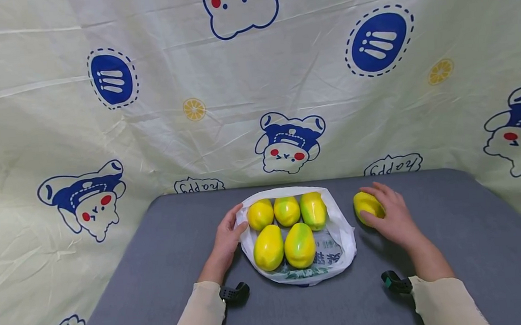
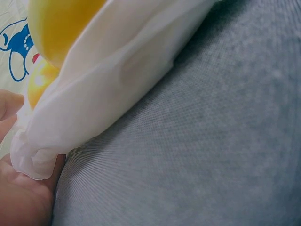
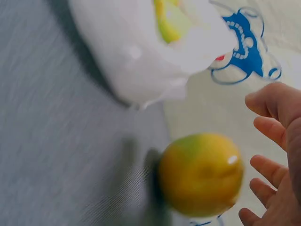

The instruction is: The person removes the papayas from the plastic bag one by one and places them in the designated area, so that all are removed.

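Head: left hand [image 1: 222, 239] touches 10 o'clock edge of bag [image 1: 349, 247] holding five fruits [image 1: 300, 246]; right hand [image 1: 397, 218] at sixth fruit [image 1: 364, 206], 2–3 o'clock from bag. Left wrist: cannot tell if grip pinches. Right wrist: grip loose, uncurled.

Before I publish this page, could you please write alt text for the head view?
A person's right hand is at a yellow fruit, to the right of a white plastic bag that holds five similar fruits on a grey table. The left hand touches the bag's left edge; a pale printed sheet fills the background.
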The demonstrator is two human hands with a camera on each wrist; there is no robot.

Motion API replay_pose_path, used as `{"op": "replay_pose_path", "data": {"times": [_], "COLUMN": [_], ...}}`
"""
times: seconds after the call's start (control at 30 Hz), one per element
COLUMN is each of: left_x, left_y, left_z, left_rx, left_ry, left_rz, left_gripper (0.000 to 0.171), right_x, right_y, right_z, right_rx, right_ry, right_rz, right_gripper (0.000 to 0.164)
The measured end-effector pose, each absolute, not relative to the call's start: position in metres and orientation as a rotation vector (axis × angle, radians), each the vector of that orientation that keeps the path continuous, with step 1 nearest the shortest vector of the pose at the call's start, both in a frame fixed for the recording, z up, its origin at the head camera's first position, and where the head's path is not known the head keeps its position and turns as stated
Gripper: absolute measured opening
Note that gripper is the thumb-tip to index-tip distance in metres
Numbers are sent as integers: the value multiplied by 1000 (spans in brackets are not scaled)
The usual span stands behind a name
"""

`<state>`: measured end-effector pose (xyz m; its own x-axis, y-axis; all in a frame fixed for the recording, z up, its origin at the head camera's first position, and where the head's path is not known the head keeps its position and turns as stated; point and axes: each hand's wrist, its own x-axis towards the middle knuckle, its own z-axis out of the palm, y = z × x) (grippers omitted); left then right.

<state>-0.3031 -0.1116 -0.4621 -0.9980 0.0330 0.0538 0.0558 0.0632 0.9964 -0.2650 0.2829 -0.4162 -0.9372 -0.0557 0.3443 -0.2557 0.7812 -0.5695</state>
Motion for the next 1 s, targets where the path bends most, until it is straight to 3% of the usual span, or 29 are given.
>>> {"op": "replay_pose_path", "data": {"times": [0.3,0.6,1.0], "left_x": [-304,-304,-306], "left_y": [-113,-112,-112], "left_z": [-462,-461,-462], "left_rx": [-71,-118,-128], "left_ry": [-2280,-2272,-2258], "left_rz": [-2144,-2139,-2149], "left_gripper": [50,50,50], "right_x": [-257,-252,-249], "right_y": [252,224,192], "right_z": [-389,-386,-390], "right_rx": [310,493,756], "right_ry": [-2613,-2668,-2790], "right_rz": [825,874,1138], "right_gripper": [47,39,43]}}
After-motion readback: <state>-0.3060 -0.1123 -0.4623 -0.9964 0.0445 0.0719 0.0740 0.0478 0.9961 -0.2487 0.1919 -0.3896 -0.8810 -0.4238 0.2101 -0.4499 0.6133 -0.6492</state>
